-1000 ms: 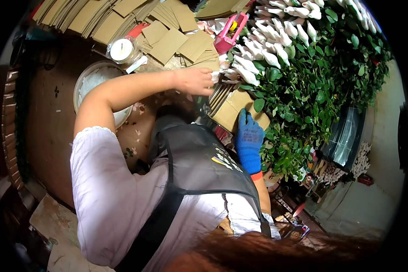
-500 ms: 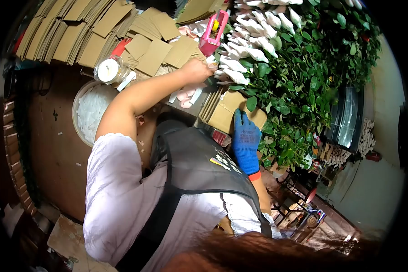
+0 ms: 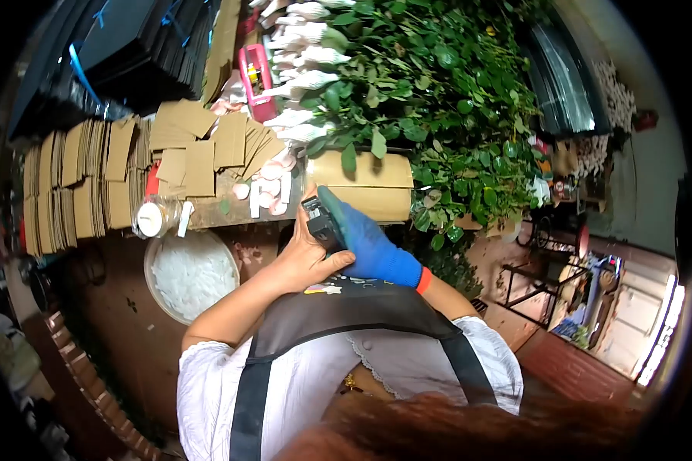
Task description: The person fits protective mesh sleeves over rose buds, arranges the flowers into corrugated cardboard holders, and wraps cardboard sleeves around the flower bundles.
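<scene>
My bare left hand (image 3: 304, 250) and my right hand (image 3: 370, 247), in a blue glove with a red cuff, meet in front of my chest. Between them is a small black device (image 3: 323, 224) whose exact kind I cannot make out. Left-hand fingers wrap its near side, the thumb lying across below it. The gloved fingers close over its other side, partly hidden. Just beyond the hands lies a folded brown cardboard piece (image 3: 369, 188) at the table edge. Behind it, flower stems with white-sleeved buds (image 3: 304, 81) and green leaves (image 3: 438, 100) are heaped.
A pink tape dispenser (image 3: 256, 84) stands beside the buds. Cardboard squares (image 3: 200, 169) and stacked cardboard (image 3: 84, 184) line the table's left. A clear jar with a white lid (image 3: 151, 219) sits at the edge. Below is a tub (image 3: 234, 292) of white pieces. Black sheets (image 3: 146, 54) lie behind.
My left hand has come back from beside the buds, and my right has left the cardboard. Both now meet around the black device. The view has turned.
</scene>
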`<state>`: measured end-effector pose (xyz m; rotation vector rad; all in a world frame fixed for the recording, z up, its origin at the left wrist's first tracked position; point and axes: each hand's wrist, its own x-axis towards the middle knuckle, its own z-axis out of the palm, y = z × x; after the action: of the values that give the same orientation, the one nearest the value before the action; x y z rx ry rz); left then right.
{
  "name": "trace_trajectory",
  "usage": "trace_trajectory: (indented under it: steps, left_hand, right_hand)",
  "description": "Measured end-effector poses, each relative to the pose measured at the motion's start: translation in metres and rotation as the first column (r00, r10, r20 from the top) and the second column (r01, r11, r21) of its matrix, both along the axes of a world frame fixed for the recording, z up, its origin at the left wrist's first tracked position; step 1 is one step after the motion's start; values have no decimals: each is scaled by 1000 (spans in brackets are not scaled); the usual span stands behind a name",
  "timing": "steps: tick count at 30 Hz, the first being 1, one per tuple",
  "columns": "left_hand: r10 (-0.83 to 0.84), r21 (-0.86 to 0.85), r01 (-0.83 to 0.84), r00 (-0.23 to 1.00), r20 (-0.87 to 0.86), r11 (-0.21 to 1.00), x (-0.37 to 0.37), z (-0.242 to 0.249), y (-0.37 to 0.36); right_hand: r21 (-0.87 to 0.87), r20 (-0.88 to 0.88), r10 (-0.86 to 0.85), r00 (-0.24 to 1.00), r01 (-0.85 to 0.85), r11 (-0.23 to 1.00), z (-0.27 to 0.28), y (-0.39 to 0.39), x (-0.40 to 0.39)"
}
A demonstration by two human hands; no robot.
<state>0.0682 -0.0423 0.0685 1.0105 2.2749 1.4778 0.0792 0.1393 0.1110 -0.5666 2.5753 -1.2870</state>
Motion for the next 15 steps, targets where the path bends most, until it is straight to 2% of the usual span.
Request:
trace_trajectory:
  steps: [1, 2, 4, 6, 8, 9, 10, 12, 13, 15]
  left_hand:
    - [-75, -216, 41, 986, -150, 975, -15, 24, 1]
    - [34, -122, -63, 973, -227, 990, -23, 29, 9]
    - [-138, -168, 85, 932, -336, 982, -54, 20, 25]
    - [-269, -241, 165, 821, -504, 956, -79, -6, 45]
    - [-345, -283, 234, 821, -455, 930, -96, -2, 60]
    - [-432, -497, 237, 842, -324, 835, -102, -12, 66]
    - [-426, -424, 233, 788, -445, 875, -107, -22, 72]
    - [-423, -456, 203, 783, -457, 867, -102, -21, 81]
    - [-441, -471, 208, 768, -465, 858, -101, -20, 83]
    - [-480, -503, 222, 741, -470, 835, -97, -19, 83]
  right_hand:
    - [58, 12, -55, 998, 54, 997, 7, 12, 2]
    - [116, 27, -110, 994, 106, 988, 14, 25, 7]
    - [32, -82, -327, 942, 330, 943, 3, 57, 23]
    - [29, 16, -537, 843, 537, 843, -18, 93, 38]
    - [-97, 230, -600, 766, 632, 769, -35, 122, 40]
    - [-244, 300, -608, 735, 675, 696, -70, 137, 42]
    - [-254, 314, -625, 714, 698, 670, -88, 141, 39]
    - [-271, 341, -660, 669, 743, 612, -108, 143, 30]
    - [-267, 223, -670, 708, 705, 657, -115, 145, 26]
    - [-312, 352, -588, 728, 684, 659, -102, 154, 25]
